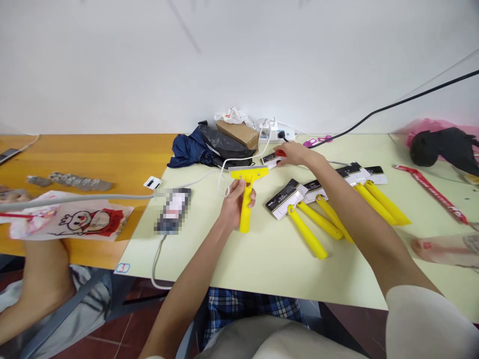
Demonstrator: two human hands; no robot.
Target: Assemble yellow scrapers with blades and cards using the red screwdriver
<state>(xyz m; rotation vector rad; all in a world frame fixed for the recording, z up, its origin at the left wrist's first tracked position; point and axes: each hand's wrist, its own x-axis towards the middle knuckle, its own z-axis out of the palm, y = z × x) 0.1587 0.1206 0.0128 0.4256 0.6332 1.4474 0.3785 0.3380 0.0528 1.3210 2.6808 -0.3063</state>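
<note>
Upright in my left hand [232, 203] is a yellow scraper [245, 199], its wide head and metal blade edge pointing away from me. The fingers wrap around its handle. My right hand [294, 153] reaches to the back of the table, its fingers closed around a small red object [280, 153] whose kind I cannot make out. Beside those fingertips lies a black-and-white card [268, 159]. Several more yellow scrapers [307, 232] with black-and-white cardboard covers [286, 198] on their heads lie to the right, partly hidden under my right forearm.
A phone [172, 210] with a cable lies left on the pale table [202, 249]. Behind are a cardboard box [237, 133], dark bags [209, 144] and a white power strip [275, 132]. Another person's arm [47, 269] and a plastic bag [90, 219] are at left; a cup [445, 249] stands right.
</note>
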